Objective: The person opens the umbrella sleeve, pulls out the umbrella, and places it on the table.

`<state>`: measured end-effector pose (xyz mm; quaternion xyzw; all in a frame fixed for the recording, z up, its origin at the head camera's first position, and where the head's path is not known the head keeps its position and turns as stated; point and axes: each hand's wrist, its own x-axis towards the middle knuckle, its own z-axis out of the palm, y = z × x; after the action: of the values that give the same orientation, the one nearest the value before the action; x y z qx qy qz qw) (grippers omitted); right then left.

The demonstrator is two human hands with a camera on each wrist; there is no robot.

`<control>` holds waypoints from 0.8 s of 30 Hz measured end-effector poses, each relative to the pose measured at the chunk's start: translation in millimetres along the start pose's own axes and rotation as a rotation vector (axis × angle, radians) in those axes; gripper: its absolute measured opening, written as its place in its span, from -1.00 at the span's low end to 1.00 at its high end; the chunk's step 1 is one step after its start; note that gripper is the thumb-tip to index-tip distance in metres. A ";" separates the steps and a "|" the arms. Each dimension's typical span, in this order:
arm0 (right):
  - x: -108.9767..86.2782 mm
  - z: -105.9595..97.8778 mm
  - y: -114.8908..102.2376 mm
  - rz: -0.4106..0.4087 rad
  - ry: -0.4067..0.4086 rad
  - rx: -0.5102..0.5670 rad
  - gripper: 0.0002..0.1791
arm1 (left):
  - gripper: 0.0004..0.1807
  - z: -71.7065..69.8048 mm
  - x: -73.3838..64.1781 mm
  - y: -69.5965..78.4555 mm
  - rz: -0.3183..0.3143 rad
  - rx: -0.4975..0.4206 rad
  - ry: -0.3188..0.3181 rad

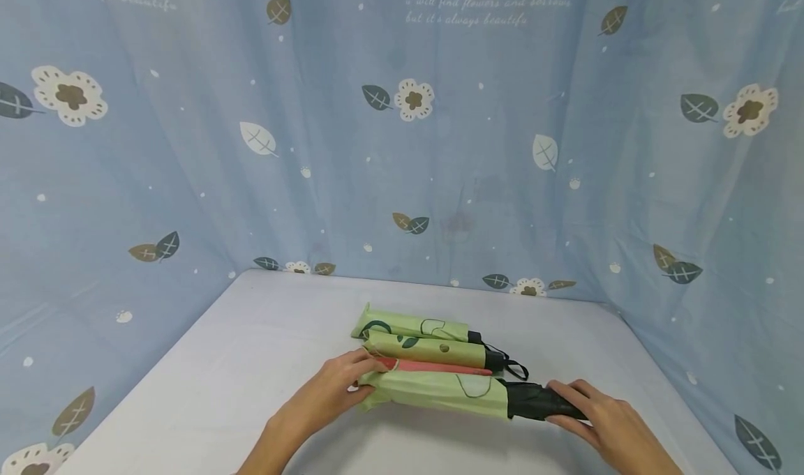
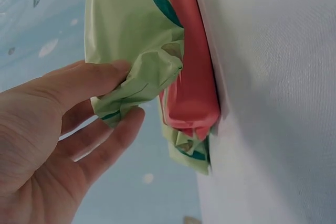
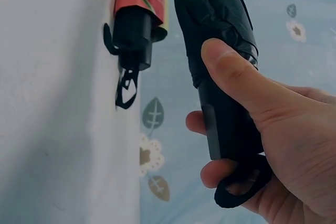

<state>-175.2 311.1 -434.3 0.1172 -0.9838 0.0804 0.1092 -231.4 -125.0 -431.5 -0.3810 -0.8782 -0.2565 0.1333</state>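
A folded black umbrella (image 1: 534, 400) sits partly inside a light green sleeve (image 1: 433, 391), raised a little over the front of the table. My left hand (image 1: 333, 388) pinches the crumpled closed end of that sleeve (image 2: 142, 80) between thumb and fingers. At the other end, my right hand (image 1: 593, 416) grips the umbrella's black handle (image 3: 228, 124), its wrist strap (image 3: 244, 187) looping below the fingers. Some black folded fabric (image 3: 212, 14) shows between handle and sleeve. Directly behind lies an umbrella in a red sleeve (image 2: 191, 87), largely hidden in the head view.
Farther back, an umbrella in an olive-green sleeve (image 1: 433, 350) and another in a light green sleeve (image 1: 408, 323) lie side by side, black handles to the right. The white tabletop (image 1: 251, 349) is enclosed by a blue curtain (image 1: 339, 182) with leaf and flower prints.
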 end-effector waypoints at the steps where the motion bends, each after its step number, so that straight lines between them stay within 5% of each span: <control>1: -0.1 -0.7 1.1 -0.001 -0.005 -0.005 -0.44 | -0.60 -0.1 -0.3 -0.2 0.001 0.004 0.002; 18: -7.0 -6.6 35.3 0.035 -0.032 -0.029 -0.43 | -0.65 -6.5 1.3 -2.4 0.013 0.016 -0.013; 24: -3.3 -8.9 42.9 0.097 -0.146 -0.014 -0.34 | -0.66 -6.2 -2.6 -6.8 0.022 -0.002 -0.017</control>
<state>-181.0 354.6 -432.2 0.0744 -0.9942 0.0701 0.0341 -234.4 -133.9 -429.8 -0.3928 -0.8749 -0.2527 0.1279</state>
